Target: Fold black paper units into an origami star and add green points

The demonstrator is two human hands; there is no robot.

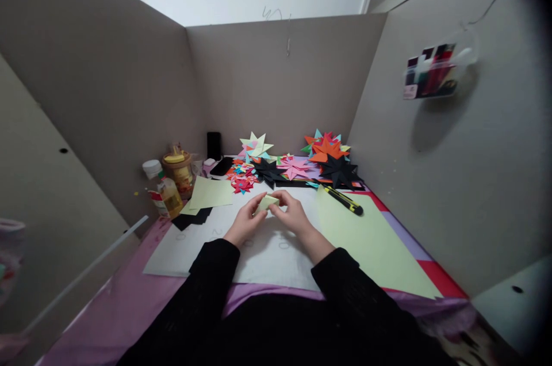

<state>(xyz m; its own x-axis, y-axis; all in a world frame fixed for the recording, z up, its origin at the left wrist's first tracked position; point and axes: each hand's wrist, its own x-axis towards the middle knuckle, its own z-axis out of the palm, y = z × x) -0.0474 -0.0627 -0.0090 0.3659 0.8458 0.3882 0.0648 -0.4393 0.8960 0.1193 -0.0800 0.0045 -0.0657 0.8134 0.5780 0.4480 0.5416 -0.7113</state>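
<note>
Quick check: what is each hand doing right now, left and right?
Left hand: closed on the small pale green folded paper, pinching its left side.
Right hand: closed on the same paper, gripping its right side.

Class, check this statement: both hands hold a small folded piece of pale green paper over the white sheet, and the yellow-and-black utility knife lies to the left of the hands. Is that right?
Not quite. In the head view the left hand and right hand do hold the folded pale green paper over the white sheet, but the utility knife lies to the right of the hands, not the left.
</note>
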